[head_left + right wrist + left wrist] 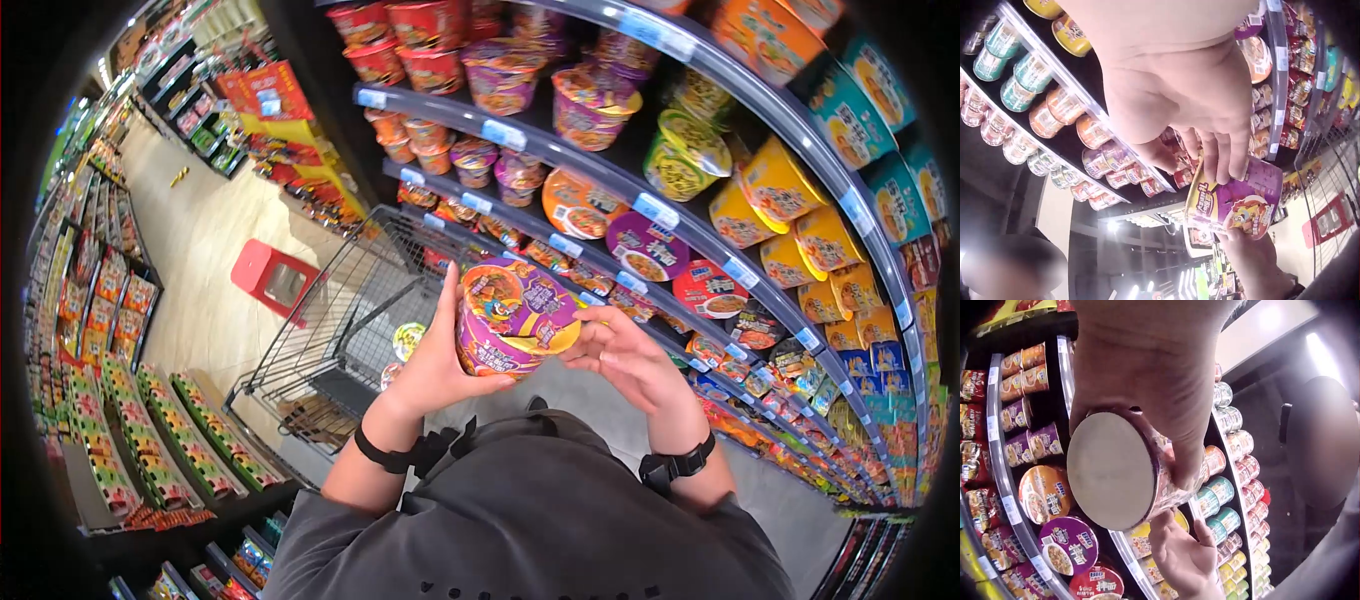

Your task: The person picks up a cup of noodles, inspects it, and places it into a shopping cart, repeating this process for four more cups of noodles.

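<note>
My left hand [428, 358] grips a purple instant noodle cup [520, 318] in front of my body, thumb on the near side and fingers on the far side. The cup is tilted, so its printed side shows in the head view and its plain pale base [1110, 472] faces the left wrist camera. My right hand [632, 362] is at the cup's yellow-edged rim, its fingertips touching there. In the right wrist view those fingers [1213, 153] lie loosely extended over the rim end, with the thumb held apart from the cup.
A wire shopping cart [350, 385] stands ahead to the left, with a green-and-white cup [408, 340] inside. Beyond it is a red stool [262, 268] on the aisle floor. Shelves [655, 210] of noodle cups and packets rise close on the right; green boxes [165, 440] line the left.
</note>
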### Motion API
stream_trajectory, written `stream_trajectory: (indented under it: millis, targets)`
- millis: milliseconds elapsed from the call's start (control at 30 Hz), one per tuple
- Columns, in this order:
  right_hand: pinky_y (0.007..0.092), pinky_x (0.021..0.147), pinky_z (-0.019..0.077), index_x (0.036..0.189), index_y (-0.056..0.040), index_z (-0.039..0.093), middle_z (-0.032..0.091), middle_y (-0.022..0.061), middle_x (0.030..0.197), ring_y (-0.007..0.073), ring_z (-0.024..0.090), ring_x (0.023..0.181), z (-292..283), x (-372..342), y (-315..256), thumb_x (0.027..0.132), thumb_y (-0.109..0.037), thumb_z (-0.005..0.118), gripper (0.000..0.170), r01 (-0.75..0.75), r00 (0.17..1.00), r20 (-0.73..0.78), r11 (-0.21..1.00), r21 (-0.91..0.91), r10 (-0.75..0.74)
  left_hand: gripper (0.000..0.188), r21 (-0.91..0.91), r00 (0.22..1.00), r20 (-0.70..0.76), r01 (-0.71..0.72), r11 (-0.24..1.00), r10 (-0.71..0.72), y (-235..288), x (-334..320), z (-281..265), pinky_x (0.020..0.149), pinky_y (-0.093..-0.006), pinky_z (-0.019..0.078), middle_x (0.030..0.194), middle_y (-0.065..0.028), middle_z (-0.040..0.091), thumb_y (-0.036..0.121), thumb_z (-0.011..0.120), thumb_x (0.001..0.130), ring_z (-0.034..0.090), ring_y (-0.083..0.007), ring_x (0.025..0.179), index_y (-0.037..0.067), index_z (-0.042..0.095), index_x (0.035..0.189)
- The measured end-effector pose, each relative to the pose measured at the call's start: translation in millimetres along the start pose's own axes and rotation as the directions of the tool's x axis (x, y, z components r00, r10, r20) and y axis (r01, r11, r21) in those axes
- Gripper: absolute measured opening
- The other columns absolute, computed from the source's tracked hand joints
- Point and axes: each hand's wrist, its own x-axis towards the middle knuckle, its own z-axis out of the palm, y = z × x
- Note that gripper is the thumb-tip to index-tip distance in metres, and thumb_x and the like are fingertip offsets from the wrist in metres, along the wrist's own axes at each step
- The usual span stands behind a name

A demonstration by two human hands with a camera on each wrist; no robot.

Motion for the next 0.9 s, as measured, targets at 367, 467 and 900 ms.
stream_trajectory:
  millis: [367, 467, 900]
  targets:
    - [0.0487, 0.124, 0.0269, 0.167, -0.0100, 0.011, 0.029, 0.0154, 0.168, 0.0342, 0.034, 0.153, -91, -47, -48, 0.100, -0.007, 0.061, 0.084, 0.011, 0.999, 0.040, 0.994, -0.107, -0.006, 0.143, 0.051, 0.999, -0.024, -0.040, 0.998, 0.042, -1, 81, 88, 0.122, -0.0421, 0.0337, 0.163, -0.0259, 0.030, 0.024, 0.098, 0.068, 0.038, -0.0319, 0.150, -0.003, -0.006, 0.163]
    - [0.0493, 0.126, 0.0218, 0.168, -0.0095, 0.003, 0.014, 0.0126, 0.173, 0.0343, 0.026, 0.157, -111, -49, -56, 0.099, -0.002, 0.060, 0.089, 0.010, 0.993, 0.117, 0.990, -0.143, 0.007, 0.138, 0.120, 0.999, -0.025, -0.041, 0.992, 0.044, -1, 96, 102, 0.122, -0.0419, 0.0339, 0.161, -0.0248, 0.033, 0.023, 0.099, 0.067, 0.039, -0.0321, 0.149, -0.003, 0.002, 0.163]
    - [0.0488, 0.128, 0.0145, 0.167, -0.0068, -0.003, 0.004, 0.0154, 0.174, 0.0322, 0.014, 0.160, -111, 27, -91, 0.100, -0.009, 0.062, 0.094, 0.147, 0.926, 0.377, 0.945, -0.291, -0.027, 0.111, 0.452, 0.945, -0.253, -0.075, 0.889, 0.208, 35, 120, 59, 0.114, -0.0446, 0.0384, 0.140, -0.0156, 0.049, 0.027, 0.101, 0.062, 0.049, -0.0332, 0.134, 0.000, 0.040, 0.150]
